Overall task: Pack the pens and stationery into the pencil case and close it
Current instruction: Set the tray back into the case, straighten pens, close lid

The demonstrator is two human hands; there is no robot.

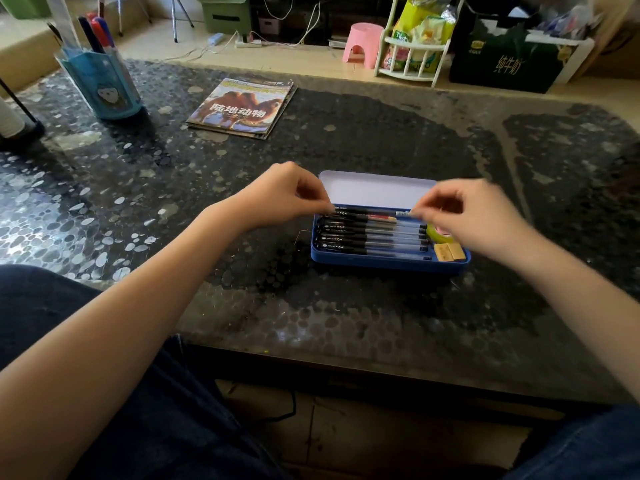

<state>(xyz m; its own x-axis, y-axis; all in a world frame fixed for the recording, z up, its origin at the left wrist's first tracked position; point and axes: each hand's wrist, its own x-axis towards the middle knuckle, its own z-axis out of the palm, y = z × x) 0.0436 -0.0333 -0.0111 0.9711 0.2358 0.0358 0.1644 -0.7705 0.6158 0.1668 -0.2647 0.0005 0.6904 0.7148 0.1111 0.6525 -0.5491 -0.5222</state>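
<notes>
Leftmost, a blue pen holder (104,88) with markers standing in it sits on the dark pebble-patterned table (242,289), and to its right lies a stack of magazines (242,107) with a camel on the cover. Nearer, the left hand (280,195) has its fingers curled, pinching the left end of a pen (367,212) at the back row of the open blue pencil case (381,261). That case lies flat on the table with its pale lid (374,188) tipped back, and a row of black-capped pens (367,237) lies side by side inside it. Further right, the right hand (474,216) pinches the same pen's other end with curled fingertips. Beneath that hand, at the case's right end, sit a yellow-green tape roll (435,233) and two tan erasers (449,252).
</notes>
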